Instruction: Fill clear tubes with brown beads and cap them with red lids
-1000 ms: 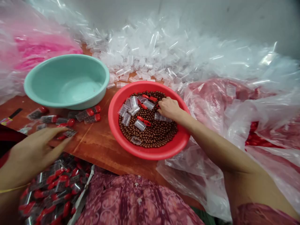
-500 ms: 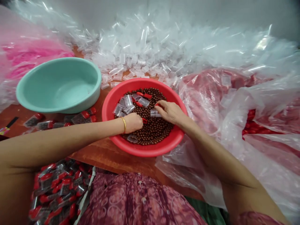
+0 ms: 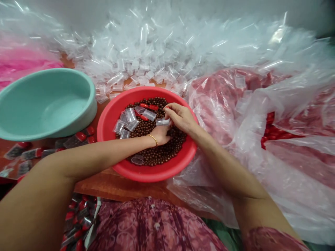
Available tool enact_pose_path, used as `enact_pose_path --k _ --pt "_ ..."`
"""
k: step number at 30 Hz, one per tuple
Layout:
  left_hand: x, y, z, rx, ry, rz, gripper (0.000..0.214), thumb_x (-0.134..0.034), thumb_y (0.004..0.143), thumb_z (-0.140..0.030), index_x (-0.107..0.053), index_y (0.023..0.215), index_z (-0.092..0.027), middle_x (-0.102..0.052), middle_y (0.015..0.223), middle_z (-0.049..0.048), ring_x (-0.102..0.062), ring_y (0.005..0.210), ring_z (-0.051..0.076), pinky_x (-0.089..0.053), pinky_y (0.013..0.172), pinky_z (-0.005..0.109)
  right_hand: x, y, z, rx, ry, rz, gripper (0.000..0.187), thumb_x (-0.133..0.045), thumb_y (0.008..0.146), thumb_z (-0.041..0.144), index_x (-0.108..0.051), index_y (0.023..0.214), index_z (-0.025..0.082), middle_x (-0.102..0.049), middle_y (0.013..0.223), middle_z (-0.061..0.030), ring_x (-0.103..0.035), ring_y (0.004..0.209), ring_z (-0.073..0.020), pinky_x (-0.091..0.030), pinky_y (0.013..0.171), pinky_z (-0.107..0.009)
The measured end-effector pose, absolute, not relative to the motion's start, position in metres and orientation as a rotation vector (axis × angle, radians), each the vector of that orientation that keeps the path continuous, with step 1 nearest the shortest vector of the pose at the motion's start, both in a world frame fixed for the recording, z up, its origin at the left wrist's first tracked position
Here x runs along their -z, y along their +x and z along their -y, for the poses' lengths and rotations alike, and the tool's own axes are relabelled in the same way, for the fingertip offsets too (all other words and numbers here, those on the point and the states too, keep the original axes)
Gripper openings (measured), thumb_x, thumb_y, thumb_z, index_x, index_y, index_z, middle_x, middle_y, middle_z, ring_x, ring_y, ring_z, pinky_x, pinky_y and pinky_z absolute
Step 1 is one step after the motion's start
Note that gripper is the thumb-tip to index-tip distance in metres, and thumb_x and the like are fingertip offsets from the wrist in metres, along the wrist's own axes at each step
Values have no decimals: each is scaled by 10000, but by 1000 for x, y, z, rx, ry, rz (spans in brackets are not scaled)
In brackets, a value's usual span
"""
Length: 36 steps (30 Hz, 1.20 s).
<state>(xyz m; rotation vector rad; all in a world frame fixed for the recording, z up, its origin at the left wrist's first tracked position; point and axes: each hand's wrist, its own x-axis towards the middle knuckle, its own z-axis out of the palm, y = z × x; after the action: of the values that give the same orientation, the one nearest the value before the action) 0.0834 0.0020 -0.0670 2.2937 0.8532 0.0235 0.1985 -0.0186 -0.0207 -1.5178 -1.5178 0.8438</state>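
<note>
A red basin [image 3: 106, 122] holds a bed of small round brown balls [image 3: 157, 153]. My left hand [image 3: 161, 134], gold bangle at the wrist, reaches into the balls near the middle; its fingertips are hidden. Just above it, my right hand [image 3: 181, 118] has its fingers closed round a small clear plastic container [image 3: 162, 122], lying on its side. A bit of red shows at the right fingertips, too small to name. Several empty clear containers [image 3: 130, 115] lie on the balls at the left, beside red caps [image 3: 153, 107]. Another clear container [image 3: 137, 159] rests near the front.
A teal basin [image 3: 90, 101] stands to the left, with filled red-capped containers [image 3: 75, 139] before it. Clear containers [image 3: 146, 75] are heaped behind. Plastic bags of red pieces [image 3: 269, 130] lie at the right. More filled containers [image 3: 78, 219] sit low at the left.
My left hand has moved right through the balls, to beneath my right hand. The clear container by my right hand is now raised slightly. The whole view has shifted, with the basins further left.
</note>
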Motion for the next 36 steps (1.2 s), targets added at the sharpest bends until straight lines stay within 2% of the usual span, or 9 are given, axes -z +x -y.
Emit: enact_pose_path --k 6,9,16,20,23,26,29,31,36 --pt "63 60 -11 -203 1441 -725 313 -642 689 -106 -571 994 -110 -666 902 44 -621 810 132 -495 792 305 17 202 16 -947 -1440 1242 301 -485 846 499 -537 899 208 -581 679 33 -469 441 -67 -370 444 -209" --pt "44 39 -13 -227 1223 -683 379 -706 654 -124 -556 1002 -139 -667 912 36 -620 798 106 -477 740 255 17 201 16 -950 -1435 1244 356 -497 824 559 -542 915 218 -570 667 37 -458 427 -64 -350 416 -206" --pt "9 8 -5 -337 1234 -488 350 -743 674 -193 -563 968 -136 -671 935 44 -624 848 118 -498 810 283 16 198 19 -945 -1426 1260 313 -452 799 474 -557 905 199 -500 639 45 -377 402 -66 -322 393 -230" --pt "4 5 -4 -492 1364 -474 339 -728 680 -183 -579 982 -139 -636 934 22 -589 881 119 -476 869 302 11 195 26 -1011 -1339 1202 270 -523 742 385 -550 945 210 -478 634 65 -344 404 -61 -302 401 -225" --pt "3 2 -6 -530 1358 -492 295 -705 711 -218 -562 954 -131 -596 878 9 -571 822 114 -493 805 293 3 192 39 -1093 -1252 1220 282 -578 736 375 -567 972 221 -415 557 92 -305 394 -60 -298 413 -221" --pt "2 -1 -7 -499 1273 -481 310 -707 719 -275 -531 930 -133 -561 799 -13 -550 717 90 -507 692 255 -8 188 52 -1068 -1278 1403 302 -645 719 367 -601 982 224 -469 562 75 -411 468 -83 -358 479 -230" --pt "1 -2 -8 -431 1251 -431 334 -738 688 -300 -521 884 -136 -552 777 -28 -541 676 72 -496 653 225 -17 185 56 -966 -1327 1600 325 -695 683 376 -627 961 220 -620 754 9 -566 687 -142 -455 645 -277" --pt "1 -2 -8 -394 1262 -400 327 -739 687 -303 -520 865 -138 -548 761 -36 -536 651 63 -489 640 219 -20 183 54 -925 -1325 1651 290 -699 678 397 -629 893 215 -648 823 -13 -593 775 -169 -469 718 -303" --pt "0 -2 -9 -372 1277 -407 280 -717 708 -258 -527 878 -141 -548 758 -37 -531 648 60 -480 636 214 -19 185 51 -974 -1317 1628 265 -714 656 416 -569 745 212 -575 693 7 -525 626 -132 -440 594 -269"
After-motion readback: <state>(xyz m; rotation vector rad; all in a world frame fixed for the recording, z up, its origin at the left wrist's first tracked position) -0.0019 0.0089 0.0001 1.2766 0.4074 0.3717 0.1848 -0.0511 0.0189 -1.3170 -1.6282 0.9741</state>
